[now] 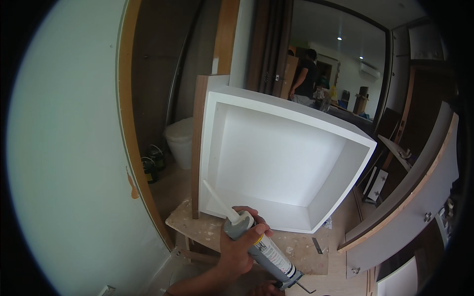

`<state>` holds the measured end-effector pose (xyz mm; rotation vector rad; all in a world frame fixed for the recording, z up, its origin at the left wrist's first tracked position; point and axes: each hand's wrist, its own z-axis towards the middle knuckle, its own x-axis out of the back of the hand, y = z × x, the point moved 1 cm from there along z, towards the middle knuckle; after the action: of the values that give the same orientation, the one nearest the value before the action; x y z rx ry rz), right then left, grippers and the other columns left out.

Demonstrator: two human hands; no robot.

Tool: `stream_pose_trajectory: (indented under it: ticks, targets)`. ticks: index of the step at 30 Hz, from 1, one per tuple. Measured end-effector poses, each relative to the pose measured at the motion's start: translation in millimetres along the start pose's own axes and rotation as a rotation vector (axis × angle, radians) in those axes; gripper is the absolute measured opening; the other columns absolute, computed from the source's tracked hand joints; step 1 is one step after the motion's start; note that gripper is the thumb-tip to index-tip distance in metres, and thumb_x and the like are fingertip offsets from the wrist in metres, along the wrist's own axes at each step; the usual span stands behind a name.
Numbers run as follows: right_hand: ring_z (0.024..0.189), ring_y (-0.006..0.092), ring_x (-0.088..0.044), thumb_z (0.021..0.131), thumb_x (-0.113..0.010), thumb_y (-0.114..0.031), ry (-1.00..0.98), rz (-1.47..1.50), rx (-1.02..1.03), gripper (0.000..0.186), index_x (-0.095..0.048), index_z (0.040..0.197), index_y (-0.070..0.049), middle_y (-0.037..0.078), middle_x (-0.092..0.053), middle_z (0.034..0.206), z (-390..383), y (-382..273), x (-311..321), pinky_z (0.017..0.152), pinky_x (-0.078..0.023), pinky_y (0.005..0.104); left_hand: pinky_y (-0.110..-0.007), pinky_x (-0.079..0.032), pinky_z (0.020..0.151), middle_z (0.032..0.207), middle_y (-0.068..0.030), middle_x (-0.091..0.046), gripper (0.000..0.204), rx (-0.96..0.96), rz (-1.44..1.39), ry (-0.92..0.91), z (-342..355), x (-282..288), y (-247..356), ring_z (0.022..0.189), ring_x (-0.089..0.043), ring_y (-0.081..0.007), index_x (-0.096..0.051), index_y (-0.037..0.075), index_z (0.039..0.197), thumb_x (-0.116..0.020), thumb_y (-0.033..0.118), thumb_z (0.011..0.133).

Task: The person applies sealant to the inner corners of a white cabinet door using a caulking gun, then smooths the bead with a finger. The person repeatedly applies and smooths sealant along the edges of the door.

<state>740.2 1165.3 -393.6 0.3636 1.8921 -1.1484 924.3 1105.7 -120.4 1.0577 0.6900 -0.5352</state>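
Note:
My left hand (pixel 244 241) wraps round the front of a grey caulking gun (pixel 269 259) loaded with a white-labelled cartridge; its long white nozzle (pixel 219 202) points up to the left side of a white open box cabinet (pixel 276 153). My right hand (pixel 264 289) is at the gun's rear near the lower edge, mostly hidden. The cabinet lies on its back or side, its opening toward me, with a brown panel (pixel 200 143) along its left, on a stained board (pixel 296 251). A dark flat blade or plate (pixel 317 245) lies on that board.
A pale wall (pixel 64 138) and wooden door frame (pixel 129 123) stand left, with a toilet (pixel 178 143) and buckets (pixel 153 163) beyond. Loose cabinet panels with hinges (pixel 400 212) line the right. Another person (pixel 303 79) appears in a mirror or opening behind the cabinet.

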Motion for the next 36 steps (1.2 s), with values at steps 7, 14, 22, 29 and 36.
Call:
stream_pose_trajectory:
  ticks: [7, 14, 22, 29, 36]
  targets:
    - [0.068, 0.0228, -0.045, 0.104, -0.061, -0.041, -0.072, 0.014, 0.015, 0.039, -0.048, 0.075, -0.018, 0.000, -0.039, 0.068, 0.9, -2.2, -1.7, 0.071, -0.044, 0.0446, -0.040, -0.061, 0.084, 0.097, -0.0102, -0.065, 0.035, 0.013, 0.041, 0.025, -1.5, -3.1, -6.4, 0.089, -0.068, -0.0217, -0.055, 0.008, 0.119, -0.073, 0.005, 0.089]
    - [0.066, 0.0224, -0.046, 0.104, -0.061, -0.040, -0.157, 0.030, 0.060, 0.039, -0.050, 0.075, -0.017, 0.001, -0.041, 0.067, -3.8, -8.5, -18.5, 0.069, -0.045, 0.0442, -0.040, -0.061, 0.085, 0.097, -0.0100, -0.065, 0.035, 0.020, 0.053, 0.023, -2.7, -3.4, -8.6, 0.091, -0.069, -0.0210, -0.056, 0.008, 0.120, -0.074, 0.004, 0.090]
    - [0.065, 0.0219, -0.046, 0.106, -0.060, -0.038, -0.225, 0.040, 0.082, 0.039, -0.051, 0.076, -0.016, 0.001, -0.042, 0.067, -3.2, -7.3, -18.5, 0.068, -0.046, 0.0447, -0.040, -0.061, 0.084, 0.099, -0.0100, -0.066, 0.036, 0.021, 0.060, 0.022, -3.1, -2.6, -9.4, 0.090, -0.069, -0.0206, -0.055, 0.007, 0.120, -0.075, 0.004, 0.089]
    - [0.072, 0.0195, -0.054, 0.106, -0.062, -0.034, -0.220, 0.031, 0.078, 0.030, -0.058, 0.087, -0.011, 0.002, -0.054, 0.076, -14.4, -9.2, -10.9, 0.072, -0.048, 0.0401, -0.038, -0.059, 0.078, 0.096, -0.0103, -0.066, 0.039, 0.095, 0.046, 0.073, -4.0, -7.6, -15.2, 0.087, -0.071, -0.0217, -0.057, 0.003, 0.117, -0.079, -0.003, 0.086]
    - [0.085, 0.0140, -0.063, 0.105, -0.068, -0.023, -0.100, -0.805, -0.172, 0.020, -0.067, 0.110, -0.004, 0.003, -0.065, 0.088, -76.5, -83.4, -59.8, 0.080, -0.052, 0.0325, -0.035, -0.059, 0.077, 0.093, -0.0080, -0.068, 0.037, 0.106, 0.451, -0.198, -15.6, -14.6, -28.2, 0.085, -0.069, -0.0180, -0.058, 0.005, 0.113, -0.080, -0.001, 0.084]
